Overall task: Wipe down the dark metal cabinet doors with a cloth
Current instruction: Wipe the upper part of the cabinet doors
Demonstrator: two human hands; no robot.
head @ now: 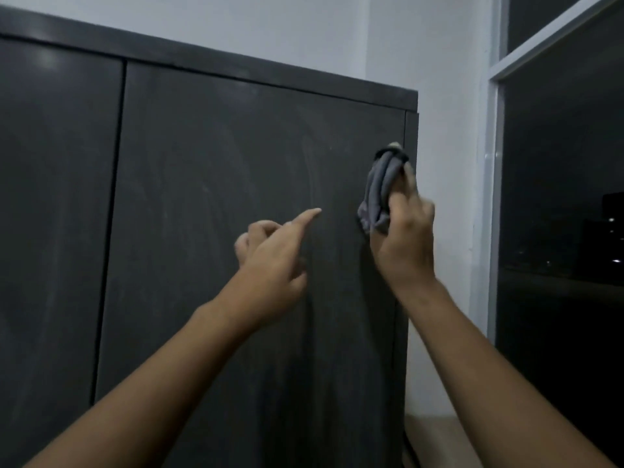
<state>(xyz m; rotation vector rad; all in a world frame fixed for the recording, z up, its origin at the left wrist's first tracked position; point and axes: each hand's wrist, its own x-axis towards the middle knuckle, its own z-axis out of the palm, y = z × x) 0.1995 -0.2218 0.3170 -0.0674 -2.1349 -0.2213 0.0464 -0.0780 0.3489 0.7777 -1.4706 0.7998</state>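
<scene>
Two doors (219, 146), I'm on the right one: my right hand (407, 241) grips the cloth (380, 190) at its right edge, left hand (273, 265) curled, empty, index pointing. Next, I'd guess, sweep leftward.

The cabinet (209, 76) is dark and streaked, with a thin seam between its left door (50, 197) and right door (209, 197). The right hand (405, 244) grips a bunched grey cloth (381, 190) against the right door, by the cabinet's right edge and near its top. The left hand (270, 265) is before that door's middle, index finger straight and pointing toward the cloth, other fingers curled, holding nothing. A white wall (449, 130) stands behind and right of the cabinet, with a dark window (557, 197) farther right
</scene>
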